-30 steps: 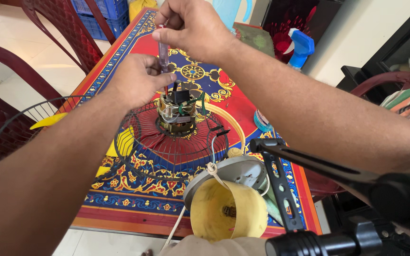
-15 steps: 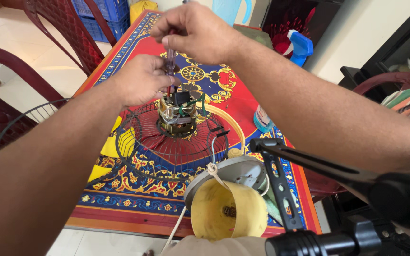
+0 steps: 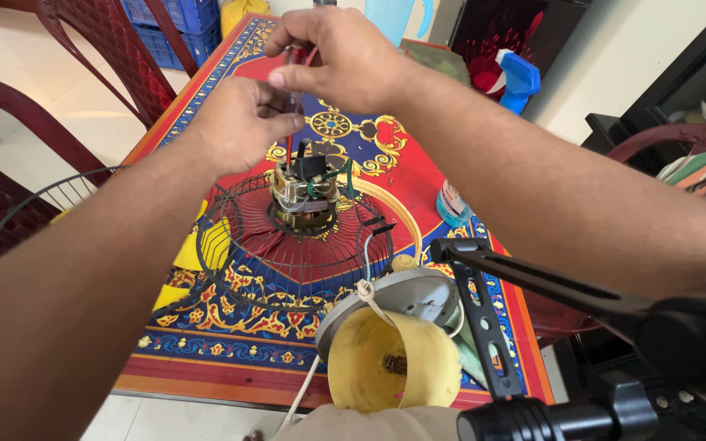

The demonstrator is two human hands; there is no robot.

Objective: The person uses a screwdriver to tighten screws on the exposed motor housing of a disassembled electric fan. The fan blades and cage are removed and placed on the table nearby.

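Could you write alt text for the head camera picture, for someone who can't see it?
Two bare hands hold a red-handled screwdriver upright over a fan motor sitting in a wire fan guard on a colourful patterned table; the right hand grips the top, the left hand steadies the shaft. A yellow fan housing lies nearer the camera.

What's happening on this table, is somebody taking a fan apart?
A person holds a red screwdriver upright with both hands, the right hand on top, the left hand lower down. Its tip points into an exposed fan motor sitting in a wire fan guard on a colourful table. A yellow cover lies nearby.
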